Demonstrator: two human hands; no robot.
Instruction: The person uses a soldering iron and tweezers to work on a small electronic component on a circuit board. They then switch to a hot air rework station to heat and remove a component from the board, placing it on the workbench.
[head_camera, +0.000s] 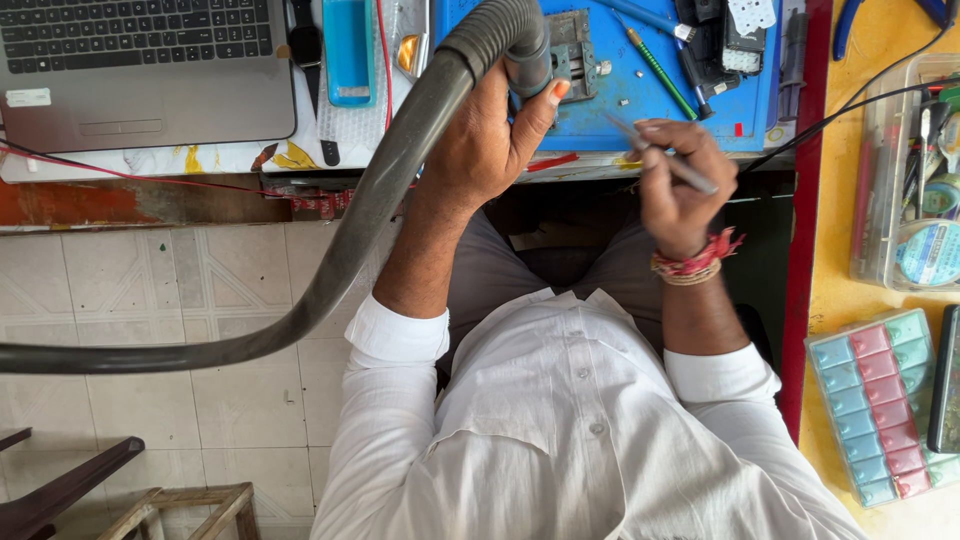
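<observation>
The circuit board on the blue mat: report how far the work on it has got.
Done: the board lies bare on the blue mat, loose screws beside it. In hand: the left hand aims the grey hose at the board; the right hand grips a thin metal tool. Left: board still uncovered, phone parts lying apart.

The left hand (480, 140) grips the grey ribbed hose (380, 190) at the near edge of the blue work mat (640, 100). Right of it, the right hand (680, 185) holds thin metal tweezers (660, 155). The grey laptop (140, 70) lies far left.
</observation>
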